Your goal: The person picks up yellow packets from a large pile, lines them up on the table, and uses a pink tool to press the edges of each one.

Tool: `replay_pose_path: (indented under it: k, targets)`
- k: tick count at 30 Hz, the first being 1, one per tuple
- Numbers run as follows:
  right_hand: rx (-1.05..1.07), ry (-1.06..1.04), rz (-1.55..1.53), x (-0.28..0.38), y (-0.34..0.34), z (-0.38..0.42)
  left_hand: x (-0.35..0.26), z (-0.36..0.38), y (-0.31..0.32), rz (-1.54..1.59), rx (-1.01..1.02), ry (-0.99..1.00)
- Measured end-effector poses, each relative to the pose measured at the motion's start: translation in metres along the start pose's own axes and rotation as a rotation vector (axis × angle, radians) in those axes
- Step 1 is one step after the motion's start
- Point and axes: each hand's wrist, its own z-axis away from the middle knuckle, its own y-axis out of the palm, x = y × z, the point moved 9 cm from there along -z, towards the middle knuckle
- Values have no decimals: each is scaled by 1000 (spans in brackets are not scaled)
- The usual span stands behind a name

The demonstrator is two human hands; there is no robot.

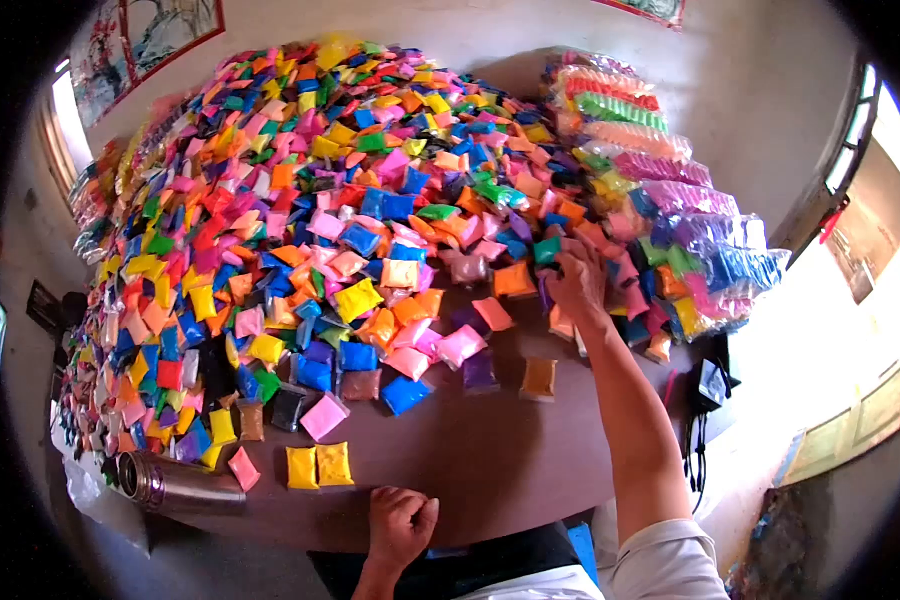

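Note:
My right hand (pixel 577 282) reaches into the right side of a large heap of small, colourful sealed packets. Its fingers are bent down beside a teal-green packet (pixel 547 250), close to an orange packet (pixel 514 280); whatever is between the fingertips is hidden. My left hand (pixel 400 525) rests at the table's front edge, curled into a fist with nothing showing in it. Two yellow packets (pixel 318 466) lie side by side just beyond it. A pink packet (pixel 325 416) and a golden-brown packet (pixel 539 380) lie near the heap's front.
The brown table (pixel 430 495) carries the tall heap. A steel flask (pixel 185 483) lies on its side at the front left. Clear bags of packets in rows (pixel 705 225) are stacked on the right. A small black device with cables (pixel 712 385) sits at the right edge.

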Motion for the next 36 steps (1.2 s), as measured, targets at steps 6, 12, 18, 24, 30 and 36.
replay_pose_path:
  k: [6,12,18,24,30,36]
  targets:
    - [-151,489,164,-33,-69,44,-2,1,1,-42,3,34]
    - [-108,810,265,-57,-76,113,7,5,5,-50,37,-7]
    - [-327,835,374,-69,-104,135,2,3,1,-31,30,-25]
    - [-145,1040,537,-103,-72,149,6,5,1,-5,11,-14]
    - [-230,676,300,-77,-32,114,1,3,-1,-35,25,-20]
    - [96,654,-168,-48,-6,67,-3,2,-6,13,-39,60]
